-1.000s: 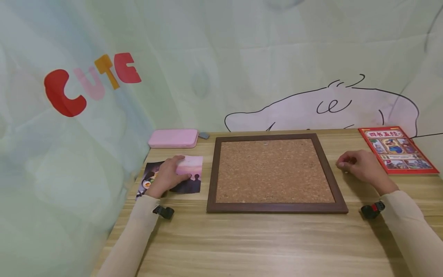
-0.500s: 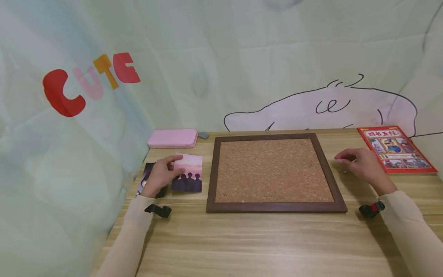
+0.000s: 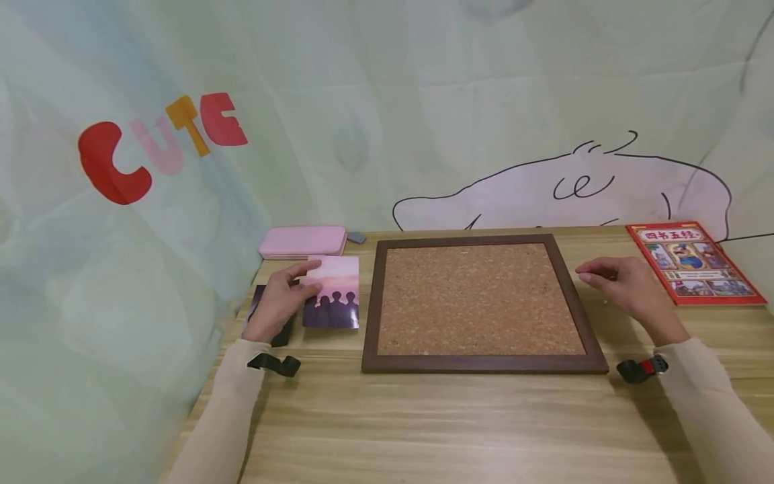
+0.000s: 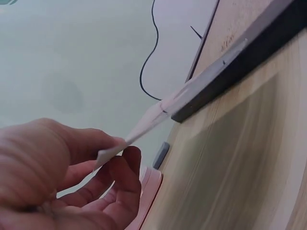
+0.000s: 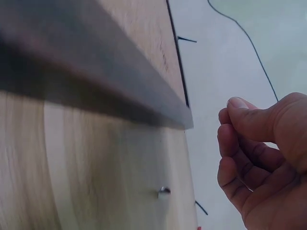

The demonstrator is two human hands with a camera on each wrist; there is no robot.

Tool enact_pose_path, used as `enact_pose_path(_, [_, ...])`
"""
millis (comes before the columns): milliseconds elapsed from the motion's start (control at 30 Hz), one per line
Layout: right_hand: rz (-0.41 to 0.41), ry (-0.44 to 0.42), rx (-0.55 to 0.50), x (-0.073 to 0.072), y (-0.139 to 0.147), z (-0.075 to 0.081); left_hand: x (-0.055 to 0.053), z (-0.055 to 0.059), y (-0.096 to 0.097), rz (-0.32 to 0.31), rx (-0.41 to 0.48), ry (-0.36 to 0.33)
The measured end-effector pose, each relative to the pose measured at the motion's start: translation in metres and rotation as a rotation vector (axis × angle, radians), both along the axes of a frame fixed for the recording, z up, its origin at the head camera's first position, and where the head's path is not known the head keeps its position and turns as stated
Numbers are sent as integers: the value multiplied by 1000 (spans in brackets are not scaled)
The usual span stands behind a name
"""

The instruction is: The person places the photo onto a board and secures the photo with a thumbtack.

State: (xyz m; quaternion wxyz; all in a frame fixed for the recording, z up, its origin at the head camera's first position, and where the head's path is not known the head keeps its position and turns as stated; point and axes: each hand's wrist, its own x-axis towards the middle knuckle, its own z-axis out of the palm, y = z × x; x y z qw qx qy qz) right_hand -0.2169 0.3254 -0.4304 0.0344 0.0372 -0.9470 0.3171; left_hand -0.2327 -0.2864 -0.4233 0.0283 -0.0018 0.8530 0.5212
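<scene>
The left hand pinches, between thumb and fingers, the left edge of a thin rectangular photo print with a pink sky and dark silhouettes of figures. This print is lifted above the wood-grained desk, to the left of the rectangular cork board with dark brown frame. A second, dark photo print lies partly under the same hand.

The right hand is near the right side of the board; its fingers are curled and the thumb tip meets the forefinger. I see nothing in this grip, but cannot tell whether something tiny is hidden there. A small shiny piece lies on the desk close by.

To lift well, I would pinch lightly at the edge, because strong pressure could crease the paper or mark its surface. The free side should stay level, and pass clear of the raised frame.
</scene>
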Motion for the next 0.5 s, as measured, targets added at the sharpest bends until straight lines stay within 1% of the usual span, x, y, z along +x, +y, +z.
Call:
enact_pose_path(100, [0, 36, -4, 0, -7, 1, 0, 3, 7, -6, 51, -11])
enact_pose_path(233, [3, 76, -15, -1, -14, 3, 0, 5, 15, -25, 88, -23])
enact_pose_path(367, [14, 99, -27, -2, -23, 6, -1, 6, 24, -51, 93, -22])
enact_pose_path(500, [33, 105, -52, -2, -31, 7, -5, 6, 34, -85, 95, -14])
